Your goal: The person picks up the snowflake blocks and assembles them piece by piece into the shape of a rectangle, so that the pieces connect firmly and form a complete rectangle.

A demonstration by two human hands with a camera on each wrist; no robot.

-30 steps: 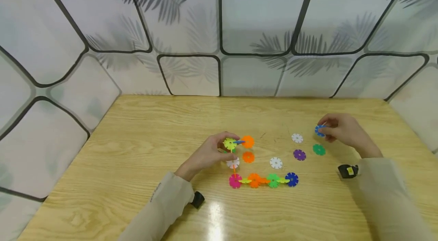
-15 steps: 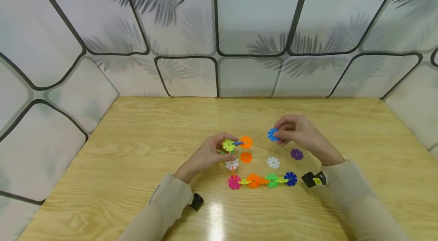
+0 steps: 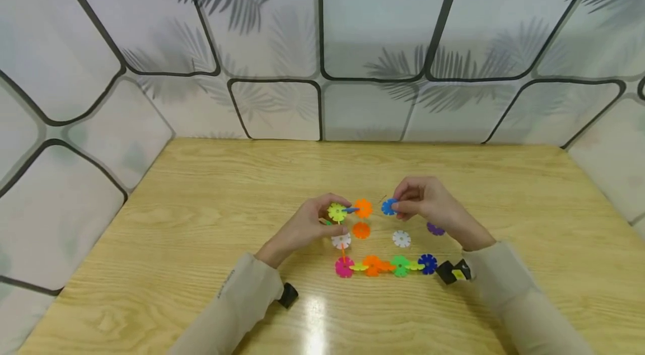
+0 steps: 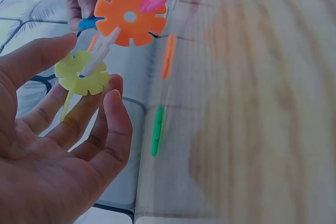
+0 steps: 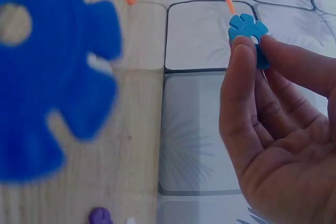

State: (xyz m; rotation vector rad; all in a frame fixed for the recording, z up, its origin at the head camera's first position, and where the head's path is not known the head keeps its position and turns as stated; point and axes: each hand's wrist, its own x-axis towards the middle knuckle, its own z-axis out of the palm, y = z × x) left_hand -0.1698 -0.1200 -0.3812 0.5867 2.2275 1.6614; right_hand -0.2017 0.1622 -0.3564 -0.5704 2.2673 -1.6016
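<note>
My left hand (image 3: 302,227) holds the far left corner of a chain of notched plastic snowflake discs, its thumb and fingers around a yellow-green disc (image 4: 81,73). A blue disc (image 3: 351,210) seen edge-on links that one to an orange disc (image 3: 363,208). My right hand (image 3: 428,202) pinches a light blue snowflake disc (image 3: 389,207) between thumb and fingertips, just right of the orange disc. Toward me, the chain runs through a white disc (image 3: 341,240) to a pink disc (image 3: 345,267), then right along a row ending at a dark blue disc (image 3: 428,264).
Inside the chain's bend lie a loose orange disc (image 3: 360,230) and a white disc (image 3: 401,239) on the wooden table (image 3: 211,187). A purple disc (image 3: 435,228) lies partly behind my right hand. A patterned panel (image 3: 373,111) stands along the table's far edge.
My right hand has moved left from the table's right side, bringing the light blue disc close to the chain's orange disc. My left hand has stayed in place on the chain.
</note>
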